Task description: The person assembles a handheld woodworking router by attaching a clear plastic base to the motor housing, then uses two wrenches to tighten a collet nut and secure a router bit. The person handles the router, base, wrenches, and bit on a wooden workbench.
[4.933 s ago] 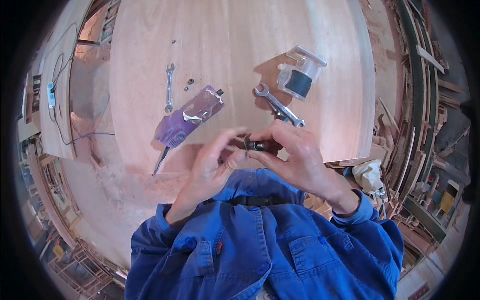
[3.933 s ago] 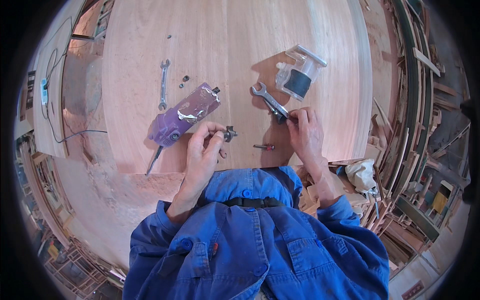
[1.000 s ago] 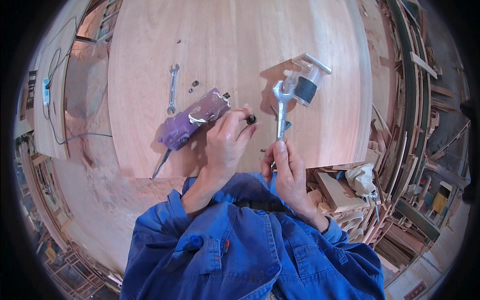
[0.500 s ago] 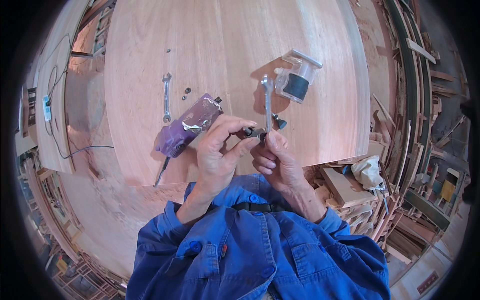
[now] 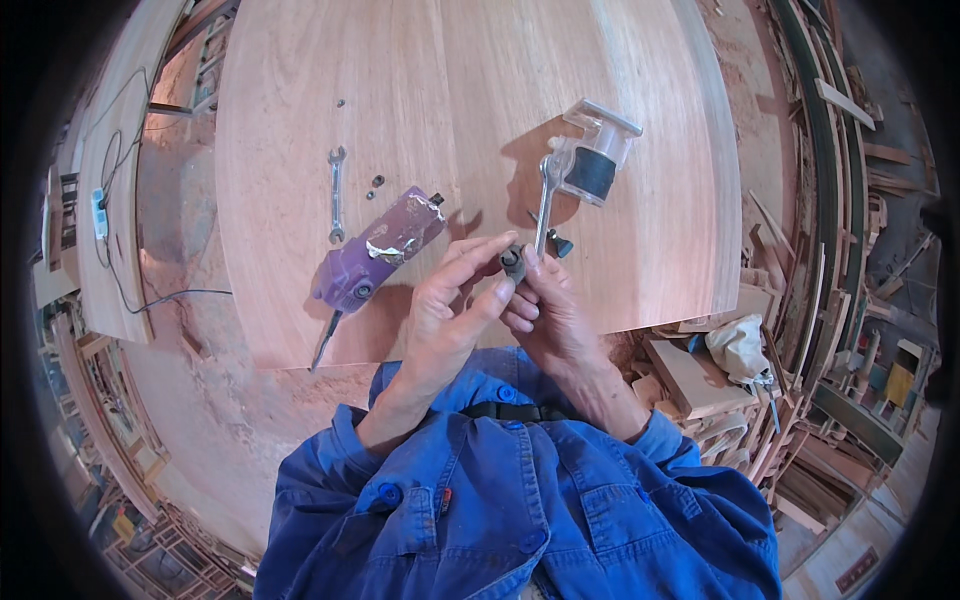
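Observation:
Over the near part of the wooden board, my left hand (image 5: 447, 310) pinches a small dark metal piece (image 5: 513, 262) between thumb and fingers. Its round, hollow-looking end faces up. Beside it, my right hand (image 5: 556, 312) is closed on an upright combination wrench (image 5: 546, 205), its thumb and fingertips close against the metal piece. Whether the right fingers also grip that piece I cannot tell. Left of my hands lies a purple trim router motor (image 5: 385, 245). A clear router base (image 5: 595, 165) with a black band stands beyond my right hand, near a dark wing knob (image 5: 560, 245).
A second, open-ended wrench (image 5: 337, 195) lies on the board (image 5: 480, 80) left of the motor. Small nuts (image 5: 377, 181) are beside it, one farther off. A cable with a socket strip (image 5: 100, 213) rests at far left. Wood offcuts (image 5: 690, 375) are piled at right.
My hands have drawn closer together and slightly up. The metal piece has turned from lying sideways to end-up, and the wrench has tilted to the right.

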Demonstrator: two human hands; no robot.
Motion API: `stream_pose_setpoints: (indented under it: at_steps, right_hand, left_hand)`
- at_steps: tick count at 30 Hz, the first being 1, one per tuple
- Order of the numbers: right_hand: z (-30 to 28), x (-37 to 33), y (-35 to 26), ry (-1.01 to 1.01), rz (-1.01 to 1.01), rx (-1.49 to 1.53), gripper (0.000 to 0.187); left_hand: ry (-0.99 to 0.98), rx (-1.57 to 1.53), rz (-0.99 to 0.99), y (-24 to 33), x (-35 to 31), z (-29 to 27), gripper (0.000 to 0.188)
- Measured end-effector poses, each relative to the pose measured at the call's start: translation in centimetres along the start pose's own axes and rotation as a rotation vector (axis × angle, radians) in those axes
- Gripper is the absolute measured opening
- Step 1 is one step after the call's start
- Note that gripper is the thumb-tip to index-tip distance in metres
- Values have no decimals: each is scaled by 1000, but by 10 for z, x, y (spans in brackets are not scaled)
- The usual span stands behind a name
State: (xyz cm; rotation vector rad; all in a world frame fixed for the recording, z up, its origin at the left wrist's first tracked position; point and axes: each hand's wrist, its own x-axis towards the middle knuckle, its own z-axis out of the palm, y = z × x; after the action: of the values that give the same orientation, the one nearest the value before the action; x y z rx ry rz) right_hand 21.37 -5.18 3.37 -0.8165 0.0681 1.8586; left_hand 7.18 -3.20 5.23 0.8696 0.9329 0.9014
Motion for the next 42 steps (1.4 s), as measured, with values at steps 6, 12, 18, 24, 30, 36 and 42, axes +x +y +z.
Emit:
stream_pose_setpoints:
  at_steps: [6, 12, 18, 24, 30, 36, 42]
  right_hand:
    - [-1, 7, 13, 17, -220, -138, 20]
    - [4, 4, 11, 80, -321, -307, 18]
    - [8, 2, 18, 141, -401, -396, 16]
    - [-6, -4, 17, 156, -384, -489, 16]
    - [-92, -43, -36, 492, -577, -1438, 24]
    - [-151, -48, -61, 449, -664, -1903, 19]
    - [-124, -27, -74, 469, -944, -2151, 15]
  left_hand:
    - [87, -267, -74, -7, 2, 5, 36]
    - [103, -149, -41, -9, 1, 4, 33]
    - [165, -68, -24, -8, -1, 10, 31]
    - [227, 67, 193, -1, 8, 0, 25]
    - [220, -144, 153, 9, 7, -30, 27]
    - [249, -222, -80, -11, -7, -41, 31]
    - [286, -317, -166, -6, -30, -45, 34]
